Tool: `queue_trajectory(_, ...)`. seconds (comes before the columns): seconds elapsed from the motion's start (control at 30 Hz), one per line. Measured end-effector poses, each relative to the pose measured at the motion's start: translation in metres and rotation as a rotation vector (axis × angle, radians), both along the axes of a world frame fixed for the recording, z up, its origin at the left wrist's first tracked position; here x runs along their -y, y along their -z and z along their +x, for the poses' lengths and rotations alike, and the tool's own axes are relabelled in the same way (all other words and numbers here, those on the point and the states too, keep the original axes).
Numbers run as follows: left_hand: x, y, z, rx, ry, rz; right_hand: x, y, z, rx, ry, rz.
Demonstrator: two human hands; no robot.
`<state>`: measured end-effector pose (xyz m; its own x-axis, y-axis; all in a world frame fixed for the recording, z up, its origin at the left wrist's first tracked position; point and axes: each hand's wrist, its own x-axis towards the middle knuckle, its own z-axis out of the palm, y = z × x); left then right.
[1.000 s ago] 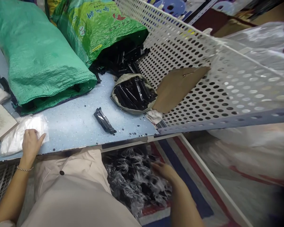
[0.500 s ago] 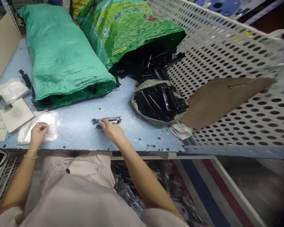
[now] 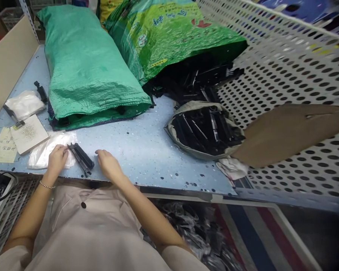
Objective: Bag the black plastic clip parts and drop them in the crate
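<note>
Near the front edge of the blue table, my left hand point(image 3: 58, 160) is closed in a pinch on the upper end of a long black plastic part point(image 3: 81, 159). This part slants down to the right and shows two parallel lengths. Under and behind my left hand lies a stack of clear plastic bags point(image 3: 41, 155). My right hand point(image 3: 109, 165) is just right of the black part, apart from it, with fingers loosely extended and nothing in them.
A green woven sack point(image 3: 93, 75) and a printed green sack point(image 3: 172, 37) lie at the back, black parts spilling from the latter. An open cloth bag point(image 3: 183, 147) of black parts sits right, by a perforated white wall point(image 3: 305, 75). Left are a small board point(image 3: 29, 135) and paper note point(image 3: 4, 146).
The black part has moved left from my right hand to my left hand's fingers. My right hand has let go of it. The view has shifted slightly.
</note>
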<state>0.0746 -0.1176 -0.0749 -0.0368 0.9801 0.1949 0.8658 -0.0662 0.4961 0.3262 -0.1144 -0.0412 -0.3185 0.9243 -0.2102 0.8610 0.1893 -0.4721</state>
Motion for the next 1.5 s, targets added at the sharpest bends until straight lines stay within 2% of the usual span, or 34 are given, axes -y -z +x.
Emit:
queue_trajectory(0.07, 0.002, 0.002, 0.003, 0.005, -0.017, 0.003, 0.009, -0.004, -0.019, -0.016, -0.014, 0.035)
queue_trajectory(0.13, 0.004, 0.003, 0.005, -0.005, -0.020, 0.015, 0.015, -0.006, -0.031, -0.005, -0.060, -0.001)
queue_trajectory(0.23, 0.008, 0.001, 0.002, -0.081, -0.027, 0.050, 0.013, -0.002, -0.030, -0.017, -0.085, -0.096)
queue_trajectory(0.3, 0.010, -0.002, -0.002, -0.138, -0.045, 0.073, 0.005, 0.005, -0.019, -0.165, -0.030, -0.169)
queue_trajectory(0.37, 0.010, -0.003, -0.007, -0.124, -0.042, 0.081, -0.004, 0.013, -0.011, -0.466, 0.043, -0.344)
queue_trajectory(0.43, 0.008, -0.004, -0.011, -0.046, -0.029, 0.086, -0.009, 0.023, -0.012, -0.812, 0.072, -0.644)
queue_trajectory(0.5, 0.009, -0.006, -0.012, 0.003, -0.037, 0.121, -0.010, 0.032, -0.022, -1.062, 0.077, -0.935)
queue_trajectory(0.57, 0.014, -0.011, -0.009, -0.023, -0.029, 0.205, -0.009, 0.040, -0.036, -1.198, 0.090, -1.095)
queue_trajectory(0.63, 0.025, -0.016, -0.001, -0.085, 0.075, 0.315, -0.009, 0.044, -0.046, -1.295, 0.107, -1.152)
queue_trajectory(0.73, 0.045, -0.021, 0.017, -0.125, 0.338, 0.444, -0.008, 0.044, -0.044, -1.411, 0.093, -1.165)
queue_trajectory(0.77, 0.049, -0.021, 0.021, -0.117, 0.384, 0.478, -0.006, 0.042, -0.040, -1.444, 0.085, -1.151)
queue_trajectory(0.83, 0.052, -0.018, 0.027, -0.083, 0.323, 0.543, -0.002, 0.039, -0.029, -1.528, 0.081, -1.095)
queue_trajectory(0.93, 0.042, -0.010, 0.035, -0.046, 0.092, 0.587, 0.009, 0.036, -0.014, -1.643, 0.095, -1.030)
queue_trajectory(1.0, 0.033, -0.005, 0.048, -0.041, 0.087, 0.609, 0.015, 0.035, -0.006, -1.666, 0.105, -1.024)
queue_trajectory(1.07, 0.029, -0.002, 0.067, -0.036, 0.193, 0.648, 0.019, 0.034, 0.003, -1.674, 0.167, -0.990)
queue_trajectory(1.2, 0.029, -0.001, 0.097, -0.003, 0.432, 0.669, 0.024, 0.023, 0.038, -1.658, 0.356, -0.793)
queue_trajectory(1.33, 0.019, 0.002, 0.106, 0.088, 0.403, 0.655, 0.038, 0.010, 0.075, -1.536, 0.354, -0.757)
queue_trajectory(1.37, 0.016, 0.004, 0.110, 0.117, 0.430, 0.641, 0.042, 0.009, 0.080, -1.525, 0.354, -0.764)
queue_trajectory(1.5, 0.023, 0.016, 0.133, 0.167, 0.839, 0.620, 0.047, 0.017, 0.089, -1.580, 0.429, -0.667)
